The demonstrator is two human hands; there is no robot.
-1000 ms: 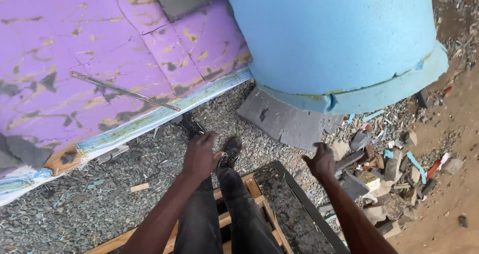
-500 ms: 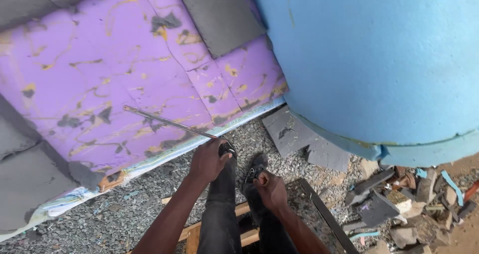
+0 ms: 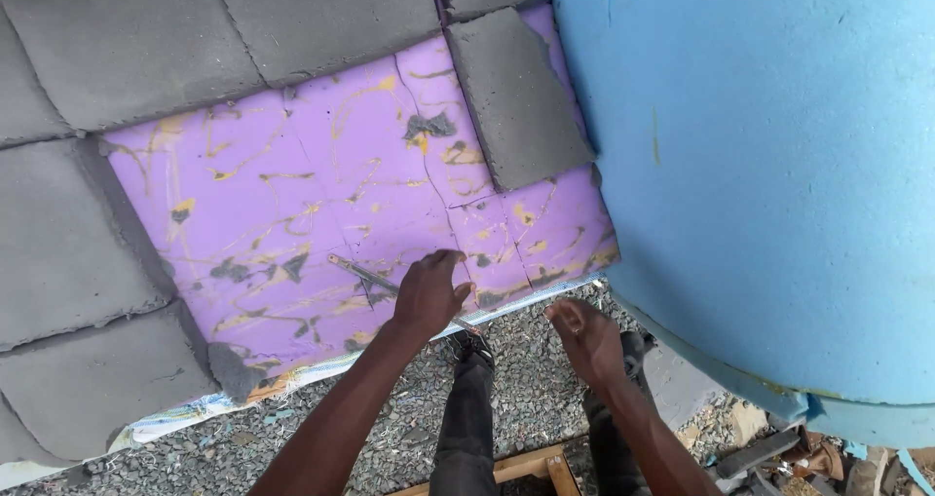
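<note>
A thin metal blade [image 3: 358, 273] lies slantwise on a purple foam board [image 3: 292, 213] streaked with yellow and grey. My left hand [image 3: 429, 296] reaches onto the board and covers the blade's near end, fingers bent down over it. My right hand [image 3: 584, 340] hovers over the gravel just below the board's lower right corner, fingers loosely apart and holding nothing. Grey foam pieces [image 3: 516, 96] cover the board's top and left [image 3: 58, 233].
A large blue foam block [image 3: 769, 165] fills the right side, close to my right hand. Gravel [image 3: 390, 428] covers the ground under my dark-trousered legs [image 3: 467, 428]. A wooden frame [image 3: 526, 467] sits at the bottom edge. Rubble and scraps [image 3: 789, 452] lie at bottom right.
The view has swung up and left over the purple board. My left hand has moved from the gravel onto the blade's near end. My right hand has drawn in towards the left.
</note>
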